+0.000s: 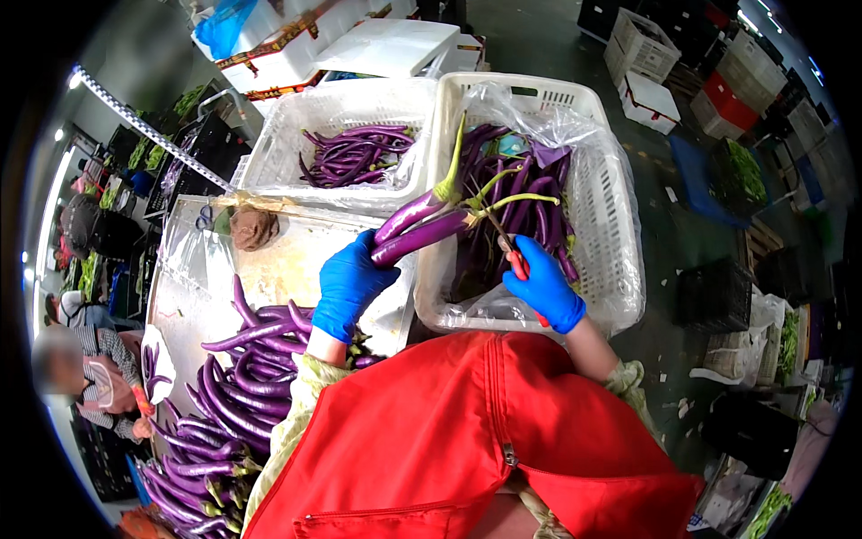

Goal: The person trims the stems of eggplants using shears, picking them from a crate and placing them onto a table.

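My blue-gloved left hand (353, 279) grips long purple eggplants (421, 236) by their lower ends, with their green stems pointing up and right. My right hand (544, 279), also gloved in blue, holds red-handled scissors (517, 264). The blades cross by the green stems; whether they touch one cannot be told. Both hands are over the near left part of a white plastic crate (596, 202), which is lined with clear plastic and holds many eggplants (532, 195). A large pile of eggplants (249, 384) lies on the metal table (182, 269) to my left.
A second lined white crate (266, 158) with eggplants stands beyond the table. A brown cloth (254, 228) and small scissors (204, 217) lie near the table's far edge. White foam boxes (390, 47) stand behind. A person (111, 377) in an apron works at the left.
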`<move>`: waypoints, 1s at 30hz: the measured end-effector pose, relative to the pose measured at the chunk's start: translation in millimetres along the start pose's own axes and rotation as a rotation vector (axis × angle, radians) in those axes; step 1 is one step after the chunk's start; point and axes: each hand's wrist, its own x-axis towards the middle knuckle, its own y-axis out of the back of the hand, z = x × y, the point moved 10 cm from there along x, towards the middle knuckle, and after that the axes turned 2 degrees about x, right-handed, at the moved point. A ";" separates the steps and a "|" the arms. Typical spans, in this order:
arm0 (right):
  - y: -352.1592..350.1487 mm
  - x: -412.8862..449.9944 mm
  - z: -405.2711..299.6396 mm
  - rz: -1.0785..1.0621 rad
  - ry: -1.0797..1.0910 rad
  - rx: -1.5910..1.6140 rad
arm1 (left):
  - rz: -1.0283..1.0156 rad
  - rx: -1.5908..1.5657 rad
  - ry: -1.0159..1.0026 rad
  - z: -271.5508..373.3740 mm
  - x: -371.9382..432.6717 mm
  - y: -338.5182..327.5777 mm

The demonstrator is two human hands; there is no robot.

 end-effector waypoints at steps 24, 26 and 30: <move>23.6 -26.0 25.7 -0.035 -0.251 0.362 | 0.203 -0.119 -0.227 17.8 0.0 12.7; 19.0 -22.4 24.0 -0.050 -0.250 0.328 | 0.177 -0.071 -0.292 32.9 -2.2 8.7; 16.3 -17.0 22.4 -0.082 -0.224 0.280 | 0.153 0.016 -0.331 41.8 -2.8 1.3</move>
